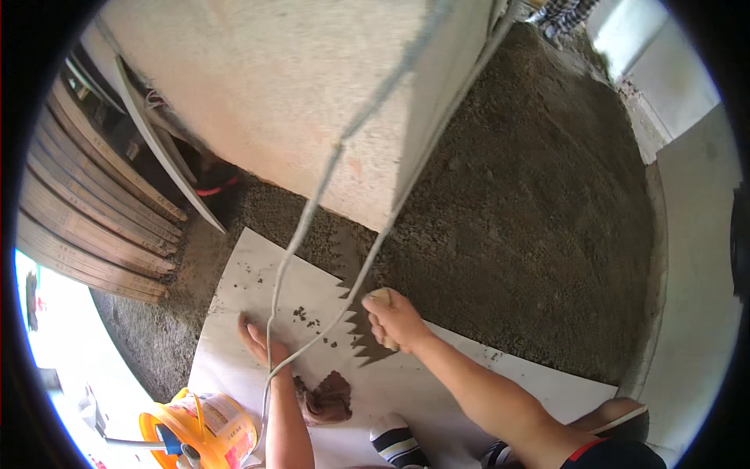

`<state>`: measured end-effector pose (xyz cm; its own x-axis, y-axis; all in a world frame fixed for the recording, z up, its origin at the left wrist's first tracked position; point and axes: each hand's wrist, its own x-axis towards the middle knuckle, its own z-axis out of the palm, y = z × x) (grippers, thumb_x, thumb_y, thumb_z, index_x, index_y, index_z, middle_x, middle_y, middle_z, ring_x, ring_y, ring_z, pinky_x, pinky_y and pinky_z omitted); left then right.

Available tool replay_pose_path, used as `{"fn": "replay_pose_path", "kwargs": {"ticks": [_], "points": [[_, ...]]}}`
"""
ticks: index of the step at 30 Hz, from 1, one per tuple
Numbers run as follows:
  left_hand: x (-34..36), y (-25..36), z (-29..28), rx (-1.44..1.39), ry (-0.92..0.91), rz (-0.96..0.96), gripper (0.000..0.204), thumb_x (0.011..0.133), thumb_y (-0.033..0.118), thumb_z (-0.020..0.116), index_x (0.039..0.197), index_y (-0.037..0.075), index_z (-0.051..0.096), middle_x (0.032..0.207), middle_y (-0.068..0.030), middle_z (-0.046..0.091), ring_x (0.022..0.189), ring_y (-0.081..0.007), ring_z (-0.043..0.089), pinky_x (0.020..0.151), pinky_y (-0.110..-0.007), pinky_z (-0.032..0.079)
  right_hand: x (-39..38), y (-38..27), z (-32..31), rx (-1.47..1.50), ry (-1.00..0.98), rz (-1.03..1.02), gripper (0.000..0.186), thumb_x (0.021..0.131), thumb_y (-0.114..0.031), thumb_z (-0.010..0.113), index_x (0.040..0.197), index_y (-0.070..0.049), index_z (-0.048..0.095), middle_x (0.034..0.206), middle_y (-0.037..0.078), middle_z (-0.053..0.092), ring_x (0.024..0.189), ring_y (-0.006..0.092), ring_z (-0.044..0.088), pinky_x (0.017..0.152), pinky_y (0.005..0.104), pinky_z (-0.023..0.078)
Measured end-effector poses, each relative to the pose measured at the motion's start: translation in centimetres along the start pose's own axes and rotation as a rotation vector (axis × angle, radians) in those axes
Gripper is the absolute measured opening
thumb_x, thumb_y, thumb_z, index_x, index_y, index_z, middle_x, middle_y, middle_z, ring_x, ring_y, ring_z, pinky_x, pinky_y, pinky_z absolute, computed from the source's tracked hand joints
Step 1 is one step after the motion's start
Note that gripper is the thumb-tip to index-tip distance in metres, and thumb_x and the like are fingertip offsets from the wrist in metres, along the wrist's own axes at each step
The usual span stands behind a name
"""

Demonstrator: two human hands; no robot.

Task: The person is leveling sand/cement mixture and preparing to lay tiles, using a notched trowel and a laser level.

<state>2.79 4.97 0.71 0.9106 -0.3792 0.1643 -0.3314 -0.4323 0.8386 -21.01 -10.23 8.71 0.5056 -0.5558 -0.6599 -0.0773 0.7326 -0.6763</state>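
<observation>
My right hand [393, 320] is closed round the pale handle of a notched trowel [361, 332]. The trowel's dark grey blade has a row of big pointed teeth along its left side; its lower part overlaps a large white slab [437, 375] and its upper end overlaps the dark mortar. Flat on the slab, its fingers stretched out, lies my left hand [262, 341], holding nothing. Between my forearms sits a crumpled brown cloth [326, 399]. Dark crumbs [308, 318] are scattered beside the left hand.
Damp, rough mortar [539, 211] spreads beyond the slab. A pale wall corner [289, 102] juts in ahead. White cables [312, 205] hang across the view. Stacked slabs [94, 203] lean at left; a yellow bucket [199, 430] holding tools stands at lower left.
</observation>
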Motion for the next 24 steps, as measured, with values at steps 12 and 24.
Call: {"fn": "replay_pose_path", "kwargs": {"ticks": [12,24], "points": [[-9.7,9.0,11.3,-0.035,-0.378,0.184,0.055,0.099,0.02,0.045,0.149,0.0,0.035,0.158,-0.0211,0.029,0.148,-0.037,0.02,0.121,-0.047,0.015,-9.5,-2.0,-12.1,-0.284,-0.098,0.168,0.025,0.091,-0.031,0.064,0.084,-0.011,0.05,0.062,-0.002,0.05,0.043,0.007,0.045,0.034,0.0243,0.029],[-6.9,2.8,3.5,-0.086,-0.223,0.128,0.047,0.101,0.018,0.038,0.142,-0.005,0.042,0.15,-0.0215,0.041,0.141,-0.0316,0.036,0.116,-0.039,0.026,-11.0,1.9,-12.8,-0.406,-0.576,0.576,0.026,0.088,-0.034,0.065,0.101,-0.012,0.059,0.066,-0.005,0.048,0.046,0.0054,0.042,0.037,0.0239,0.034]]}}
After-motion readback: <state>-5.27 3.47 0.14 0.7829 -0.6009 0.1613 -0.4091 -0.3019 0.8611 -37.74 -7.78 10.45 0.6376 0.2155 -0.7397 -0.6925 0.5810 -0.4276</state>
